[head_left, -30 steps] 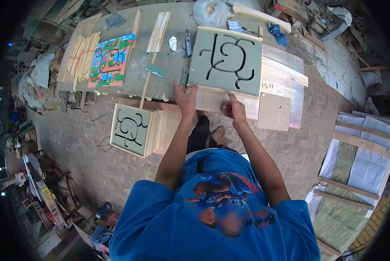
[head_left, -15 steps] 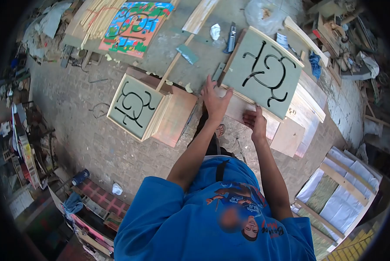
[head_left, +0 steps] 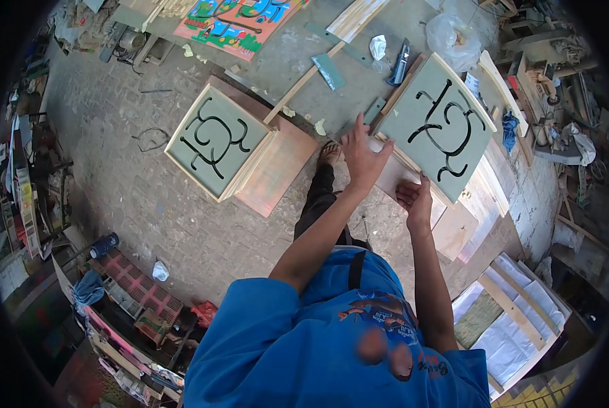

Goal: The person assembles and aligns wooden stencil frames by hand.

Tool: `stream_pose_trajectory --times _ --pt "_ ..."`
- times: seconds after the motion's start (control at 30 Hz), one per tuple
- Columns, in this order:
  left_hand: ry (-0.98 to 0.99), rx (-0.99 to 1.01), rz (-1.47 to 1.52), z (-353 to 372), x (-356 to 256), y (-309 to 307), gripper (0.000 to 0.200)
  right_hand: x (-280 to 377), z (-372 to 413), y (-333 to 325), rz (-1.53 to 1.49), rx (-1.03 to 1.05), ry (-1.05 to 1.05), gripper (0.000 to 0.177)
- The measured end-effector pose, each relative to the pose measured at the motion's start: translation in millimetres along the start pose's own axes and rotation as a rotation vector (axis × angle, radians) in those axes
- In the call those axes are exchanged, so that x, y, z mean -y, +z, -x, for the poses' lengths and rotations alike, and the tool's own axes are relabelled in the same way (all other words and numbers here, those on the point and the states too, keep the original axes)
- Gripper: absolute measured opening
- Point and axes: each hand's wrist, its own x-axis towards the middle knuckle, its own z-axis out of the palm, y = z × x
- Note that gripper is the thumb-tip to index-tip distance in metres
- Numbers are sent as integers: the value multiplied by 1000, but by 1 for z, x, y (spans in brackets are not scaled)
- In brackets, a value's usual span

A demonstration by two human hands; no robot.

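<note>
A grey-green board (head_left: 430, 115) with black curved lines and a pale wooden rim lies tilted on the worktable at the right. My left hand (head_left: 366, 158) is at its near left corner, fingers spread, fingertips close to the edge. My right hand (head_left: 415, 198) touches the near edge with a raised finger, its other fingers curled; whether it grips the rim cannot be made out. A similar framed board (head_left: 213, 139) rests on a stack at the left, away from both hands.
On the worktable (head_left: 298, 75) are a blue cutter (head_left: 399, 62), crumpled white paper (head_left: 378, 47), a plastic bag (head_left: 453, 41), a colourful picture board (head_left: 240, 24) and wooden strips (head_left: 356, 19). Below lies the paved floor (head_left: 141, 197). A slatted white panel (head_left: 512, 319) is at the lower right.
The view has shifted, so the table and boards appear displaced. Both hands remain at the right board's near edge. A foot and dark trouser leg now show more fully.
</note>
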Motion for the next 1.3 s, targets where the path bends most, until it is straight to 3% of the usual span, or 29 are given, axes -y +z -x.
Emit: stream_pose_trajectory --times 0.47,0.53,0.57,0.6,0.67,0.73,0.83,0.9,0.93,0.97,1.1,1.27,1.3 --pt "8 26 41 -2 -5 -8 89 -3 9 3 -84 -30 -88 75" --pt "5 2 118 -2 -8 -14 75 -11 8 -2 -84 -91 -169 70" --pt "20 -3 116 -2 -5 -18 75 -14 12 -6 -170 -29 -262 47" --pt "57 -36 84 -4 -1 -22 64 -18 16 -7 -184 -23 -274 47" --pt "46 -111 153 -6 16 -26 41 -32 23 -9 -96 -56 -527 23" --pt "22 -166 230 -13 30 -37 21 -36 35 -15 -29 -38 -526 9" --pt "67 -173 178 -26 44 -63 7 -49 48 -23 -43 36 -508 10" --pt "88 -166 147 -34 52 -78 7 -54 55 -24 -45 76 -498 14" --pt "2 -115 143 -37 56 -86 11 -55 58 -25 -48 101 -485 17" --pt "-84 -66 141 -42 53 -92 16 -49 63 -23 -63 135 -500 21" --pt "-61 -79 188 -69 44 -98 22 18 82 -12 -74 197 -465 26" --pt "-49 -51 105 -88 43 -87 23 149 42 28 188 284 -823 23" --pt "-41 -44 111 -90 43 -84 23 175 23 41 161 311 -811 22"
